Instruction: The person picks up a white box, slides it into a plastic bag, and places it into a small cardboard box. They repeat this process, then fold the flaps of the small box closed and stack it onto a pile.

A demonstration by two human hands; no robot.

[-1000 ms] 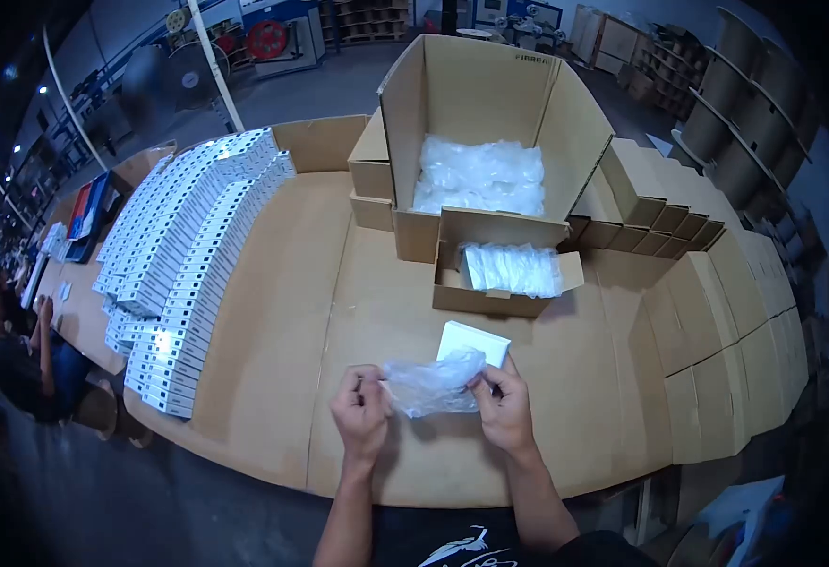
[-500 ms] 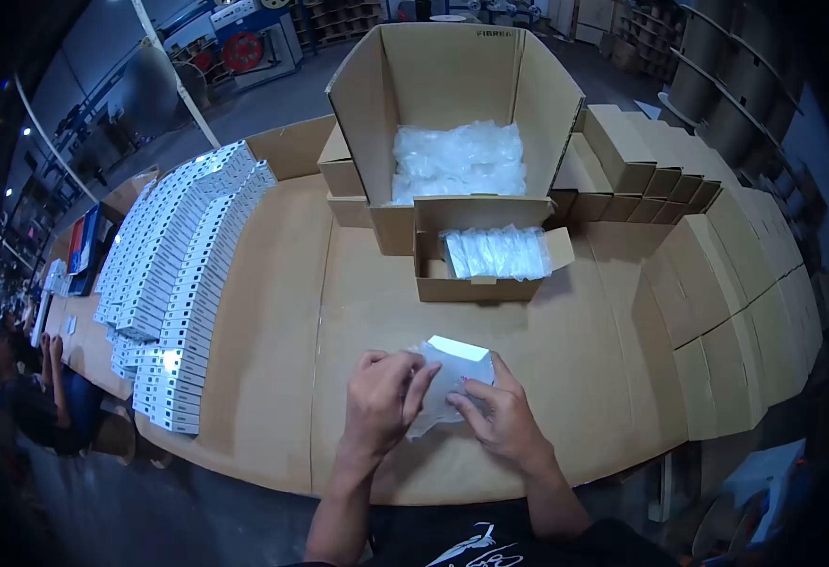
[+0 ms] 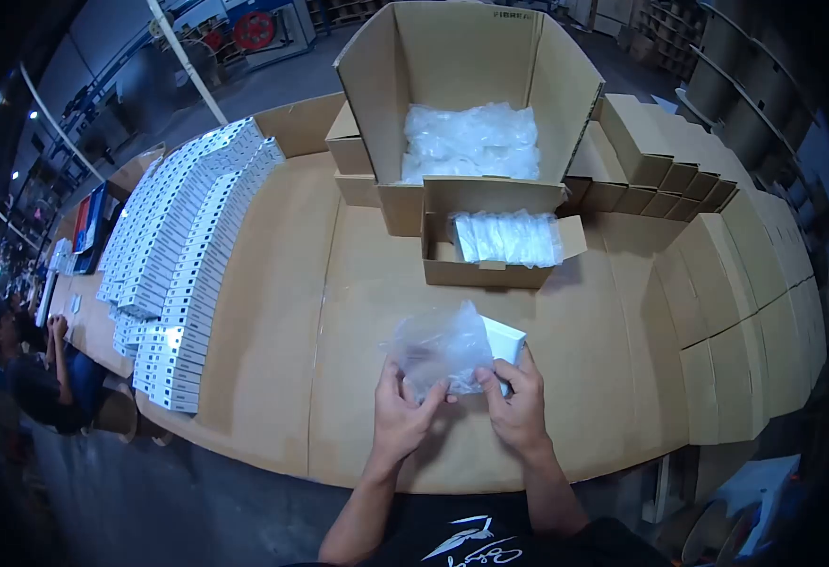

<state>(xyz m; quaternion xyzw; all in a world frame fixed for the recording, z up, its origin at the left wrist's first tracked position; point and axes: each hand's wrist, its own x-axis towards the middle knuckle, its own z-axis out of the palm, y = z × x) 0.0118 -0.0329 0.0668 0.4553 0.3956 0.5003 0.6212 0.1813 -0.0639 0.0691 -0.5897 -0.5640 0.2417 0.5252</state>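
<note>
Near the front of the cardboard-covered table, a clear plastic bag [image 3: 441, 345] is spread between my two hands. My left hand [image 3: 403, 413] pinches its lower left side, thumb on top. A flat white box [image 3: 506, 340] sits at the bag's right, partly covered by it. My right hand [image 3: 518, 404] grips this box along its right side, its thumb at the bag's edge. Beyond my hands stands a small open carton [image 3: 490, 275] with a row of white packs in clear plastic [image 3: 509, 238] inside.
Behind the small carton, a large open box [image 3: 471, 52] contains a heap of clear plastic bags [image 3: 471, 142]. Stacked white boxes [image 3: 183, 255] line the left side. Brown cartons [image 3: 717, 283] are stacked along the right. A person [image 3: 46, 378] sits at the far left.
My left hand has lowered and now holds the bag from below. The bag has spread out to the left, and the white box shows more at its right. The view has shifted slightly.
</note>
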